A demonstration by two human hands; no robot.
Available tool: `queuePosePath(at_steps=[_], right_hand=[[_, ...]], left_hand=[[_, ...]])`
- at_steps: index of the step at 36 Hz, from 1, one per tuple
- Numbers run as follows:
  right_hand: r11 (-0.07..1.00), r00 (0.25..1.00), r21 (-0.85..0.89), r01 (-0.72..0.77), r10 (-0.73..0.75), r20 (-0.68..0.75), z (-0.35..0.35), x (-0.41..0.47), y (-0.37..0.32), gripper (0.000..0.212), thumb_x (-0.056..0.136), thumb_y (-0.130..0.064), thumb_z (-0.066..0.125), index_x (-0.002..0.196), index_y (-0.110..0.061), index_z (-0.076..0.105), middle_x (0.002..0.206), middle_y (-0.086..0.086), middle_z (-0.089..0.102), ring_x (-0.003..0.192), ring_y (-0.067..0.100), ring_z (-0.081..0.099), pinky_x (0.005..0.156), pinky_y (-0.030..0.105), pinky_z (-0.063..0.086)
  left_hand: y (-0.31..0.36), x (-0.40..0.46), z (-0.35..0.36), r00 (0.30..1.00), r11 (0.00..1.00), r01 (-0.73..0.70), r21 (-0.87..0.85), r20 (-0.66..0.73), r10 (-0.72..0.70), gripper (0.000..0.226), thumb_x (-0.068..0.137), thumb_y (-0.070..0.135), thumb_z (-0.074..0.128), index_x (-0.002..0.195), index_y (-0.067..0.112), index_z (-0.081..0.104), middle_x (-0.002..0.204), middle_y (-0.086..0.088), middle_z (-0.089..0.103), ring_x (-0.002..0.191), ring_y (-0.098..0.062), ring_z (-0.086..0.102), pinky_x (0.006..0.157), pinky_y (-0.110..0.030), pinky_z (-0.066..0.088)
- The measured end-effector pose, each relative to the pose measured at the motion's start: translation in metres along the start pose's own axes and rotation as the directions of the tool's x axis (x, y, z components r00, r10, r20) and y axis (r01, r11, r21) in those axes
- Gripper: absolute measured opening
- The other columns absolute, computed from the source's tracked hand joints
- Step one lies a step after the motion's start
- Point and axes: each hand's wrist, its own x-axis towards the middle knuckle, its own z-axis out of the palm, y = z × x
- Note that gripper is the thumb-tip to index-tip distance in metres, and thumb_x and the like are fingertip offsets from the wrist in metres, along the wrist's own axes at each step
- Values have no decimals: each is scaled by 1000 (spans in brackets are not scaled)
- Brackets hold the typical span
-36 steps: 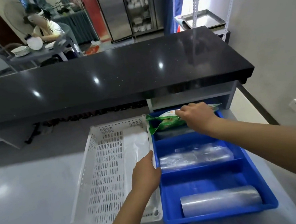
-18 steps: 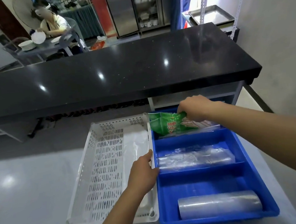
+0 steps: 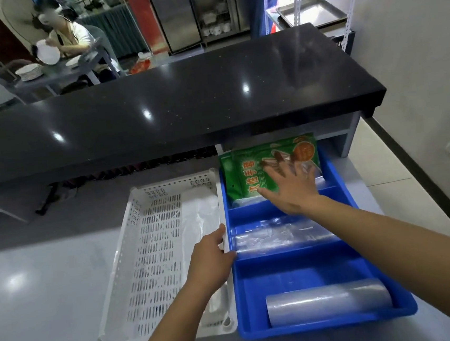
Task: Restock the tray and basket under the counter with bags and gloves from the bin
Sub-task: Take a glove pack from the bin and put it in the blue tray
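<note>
Nearest compartment of the blue tray (image 3: 413,309): one roll of clear plastic bags (image 3: 328,302), lying crosswise. Middle compartment: a flattened bundle of clear bags (image 3: 282,236), also crosswise. Left hand (image 3: 212,259): fingers curled over the wall where the white basket (image 3: 122,257) and the tray touch, thumb on the tray side, gripping that edge. White basket: slotted, set just left of the tray on the grey table (image 3: 38,298), holding a strip of clear plastic film (image 3: 203,216) along its right side. Right hand (image 3: 292,185): fingers straight and spread, laid flat on the green glove packet (image 3: 246,173), grasping nothing. Green glove packet: in the far compartment of the tray, face up, leaning tilted against the far wall, over some clear plastic beneath it. Above and behind: a black counter (image 3: 184,102), glossy, overhanging the tray's far end. Right, beyond the counter: a metal baking tray (image 3: 313,12) on a shelf rack. Far left: a seated person (image 3: 68,37) at a small table with white bowls (image 3: 29,72).
</note>
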Motion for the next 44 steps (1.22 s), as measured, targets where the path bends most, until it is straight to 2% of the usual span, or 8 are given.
queuePosePath(at_steps=[11,16,20,26,31,34,38,44], right_hand=[[996,995,-23,88,-89,-42,13,7,20,80,78,-86,2,150,-51,2,164,-2,-14,149,36,-11,113,67,-6],[992,992,-92,82,-90,-93,15,9,24,82,77,-86,-4,151,-51,5,163,-6,-17,149,31,-16,111,68,-6],[992,993,-99,73,-81,-81,10,4,22,84,77,-86,-4,151,-49,7,165,-3,-10,150,32,-12,112,66,-6],[999,994,-42,33,-37,-102,-5,-25,20,78,79,-85,9,150,-52,8,166,-4,3,151,30,-7,113,66,-6],[1000,994,-7,3,-4,-113,-9,-66,17,76,83,-81,22,151,-51,7,165,-8,-7,150,22,-15,113,69,-2],[999,994,18,-28,29,-109,-17,-96,5,77,84,-80,27,152,-46,15,165,-8,-7,150,22,-14,114,68,1],[993,995,100,-59,67,-81,-33,-142,-37,74,86,-78,30,151,-44,24,165,-4,7,151,24,-2,116,62,4],[957,995,288,43,-14,-102,-32,-215,-141,64,90,-65,47,148,-39,36,162,-5,23,151,18,9,119,52,11]], left_hand=[[-4,2,2,1000,998,14,-57,-7,-15,69,91,18,67,151,30,36,147,0,49,109,-19,65,82,-45,60],[-8,4,2,999,997,26,-79,-22,-27,69,91,16,68,151,30,36,146,1,51,97,-8,66,73,-35,61],[-10,4,1,999,994,23,-104,-29,-27,68,90,13,67,150,30,38,144,1,51,81,-2,66,49,-24,54],[-10,3,-1,1000,997,-5,-79,-22,3,72,90,14,67,152,27,35,149,-1,47,83,-11,67,49,-25,56],[-9,2,-8,999,993,-36,-113,12,38,75,87,9,71,152,23,36,147,-7,48,79,-10,63,57,-35,62],[-9,-7,-16,994,991,-86,-102,52,91,76,86,13,72,152,24,35,152,-5,43,89,-15,64,75,-39,61],[-14,-30,-34,973,975,-224,3,63,223,76,88,34,71,152,32,31,158,0,34,138,-23,42,103,-35,40],[-68,-101,-73,909,906,-411,99,-22,415,74,90,44,65,151,46,23,164,15,12,149,-6,13,108,-23,17]])
